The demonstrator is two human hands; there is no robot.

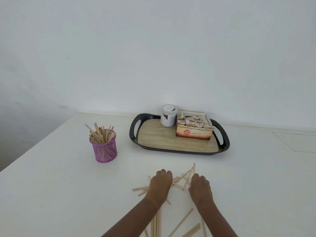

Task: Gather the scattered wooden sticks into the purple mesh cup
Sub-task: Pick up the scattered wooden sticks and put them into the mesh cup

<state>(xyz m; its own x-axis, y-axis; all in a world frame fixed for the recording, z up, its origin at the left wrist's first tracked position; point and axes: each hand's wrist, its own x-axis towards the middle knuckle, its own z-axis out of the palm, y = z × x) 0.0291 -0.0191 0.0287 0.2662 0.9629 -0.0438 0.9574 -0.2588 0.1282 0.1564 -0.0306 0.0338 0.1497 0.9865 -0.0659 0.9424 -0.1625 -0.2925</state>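
Sticks point(177, 179) lie scattered on the near part of the white counter point(68, 194). The left hand point(160, 183) and right hand point(200, 187) sit knuckles-up over them, fingers curled down into the pile; whether either grips any cannot be told. The purple mesh cup point(105, 151), already holding many, stands far left, well apart from the hands

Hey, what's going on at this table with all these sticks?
A person is gathering loose wooden sticks from a white table. Both the left hand and the right hand are curled over the pile. The purple mesh cup, further back on the left, already holds many sticks. More lie loose near the person's arms.
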